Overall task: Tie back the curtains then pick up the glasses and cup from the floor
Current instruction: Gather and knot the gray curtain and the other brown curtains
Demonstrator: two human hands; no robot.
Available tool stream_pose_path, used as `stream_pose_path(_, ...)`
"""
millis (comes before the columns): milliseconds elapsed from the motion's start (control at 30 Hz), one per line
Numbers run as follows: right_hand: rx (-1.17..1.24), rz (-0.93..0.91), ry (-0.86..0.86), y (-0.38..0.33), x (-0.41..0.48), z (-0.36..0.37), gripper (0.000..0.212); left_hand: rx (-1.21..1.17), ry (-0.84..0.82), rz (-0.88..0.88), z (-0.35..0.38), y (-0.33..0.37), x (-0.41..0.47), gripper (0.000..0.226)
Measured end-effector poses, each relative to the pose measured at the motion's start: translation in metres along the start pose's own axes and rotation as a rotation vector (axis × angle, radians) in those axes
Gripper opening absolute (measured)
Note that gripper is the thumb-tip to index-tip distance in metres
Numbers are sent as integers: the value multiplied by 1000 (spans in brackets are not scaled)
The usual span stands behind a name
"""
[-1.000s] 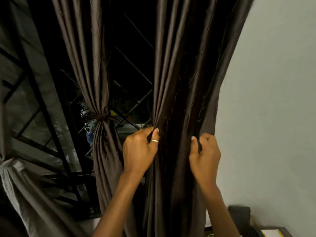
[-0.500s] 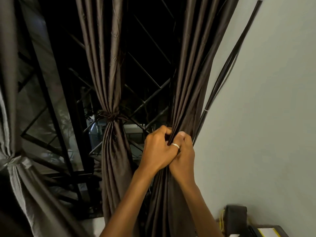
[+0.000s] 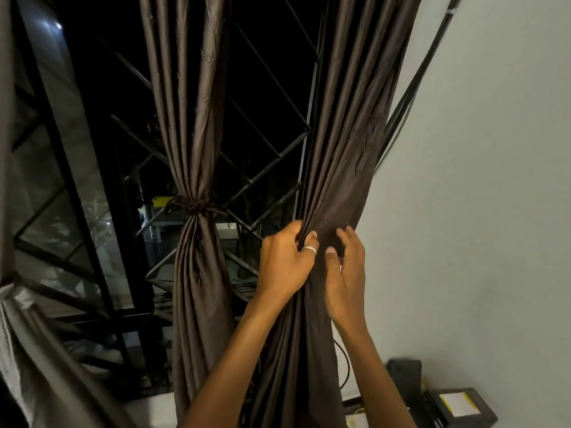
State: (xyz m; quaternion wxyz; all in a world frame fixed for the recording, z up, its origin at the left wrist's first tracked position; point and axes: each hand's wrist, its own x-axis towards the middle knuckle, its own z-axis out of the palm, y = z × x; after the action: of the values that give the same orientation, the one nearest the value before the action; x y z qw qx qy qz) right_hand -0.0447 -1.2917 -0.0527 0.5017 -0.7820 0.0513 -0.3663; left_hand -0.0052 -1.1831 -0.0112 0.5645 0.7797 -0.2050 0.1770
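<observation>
A dark brown curtain (image 3: 349, 134) hangs against the right edge of the window, gathered into a bunch at waist height. My left hand (image 3: 285, 262), a ring on its thumb, grips the gathered folds from the left. My right hand (image 3: 346, 267) lies on the bunch from the right with its fingers spread and loosely bent. A second brown curtain (image 3: 191, 125) hangs in the middle, tied at its waist with a knotted band (image 3: 194, 205). A grey curtain (image 3: 27, 350) at the far left is tied too. No glasses or cup are in view.
Black window bars (image 3: 265, 168) cross the dark glass behind the curtains. Black cables (image 3: 411, 94) run down the white wall (image 3: 482, 211) beside the right curtain. A dark device (image 3: 404, 375) and a black box with a yellow label (image 3: 457, 406) sit at the bottom right.
The right curtain went from spread to bunched between both hands. My right hand has since loosened its clench and spread its fingers; my left hand keeps its grip.
</observation>
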Motion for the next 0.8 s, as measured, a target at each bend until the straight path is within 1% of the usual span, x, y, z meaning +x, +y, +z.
stream_pose_path(100, 42, 52, -72, 0, 10, -6, 62, -74, -62, 54, -2, 3, -9, 21)
stream_pose_path(133, 75, 50, -106, 0, 13, -7, 63, -107, -79, 72, -2, 5, -11, 18)
stream_pose_path(200, 167, 34, -168, -4, 18, -10, 55, -173, -104, 82, -4, 9, -15, 14)
stream_pose_path(267, 292, 37, -197, -9, 22, -12, 52, -259, -158, 60, -3, 12, -17, 18)
stream_pose_path(367, 459, 49, -268, -14, 26, -12, 61, -363, -263, -23, -1, 9, -18, 25)
stream_pose_path(400, 487, 54, -302, -15, 27, -12, 66, -372, -278, -61, 1, 5, -17, 29)
stream_pose_path(500, 499, 64, -424, -13, 37, -13, 79, -360, -274, -162, 5, -2, -11, 64)
stream_pose_path(533, 486, 60, -450, -11, 42, -14, 81, -375, -271, -171, 7, -4, -10, 63)
stream_pose_path(600, 495, 64, -483, -8, 51, -16, 85, -444, -239, -158, 10, -2, -9, 48)
stream_pose_path(633, 517, 74, -500, -8, 54, -17, 85, -485, -224, -159, 12, -1, -9, 44)
stream_pose_path(700, 559, 99, -519, -6, 58, -17, 83, -543, -200, -170, 15, 0, -9, 42)
stream_pose_path(800, 597, 125, -510, -4, 62, -17, 73, -518, -166, -175, 19, 1, -12, 30)
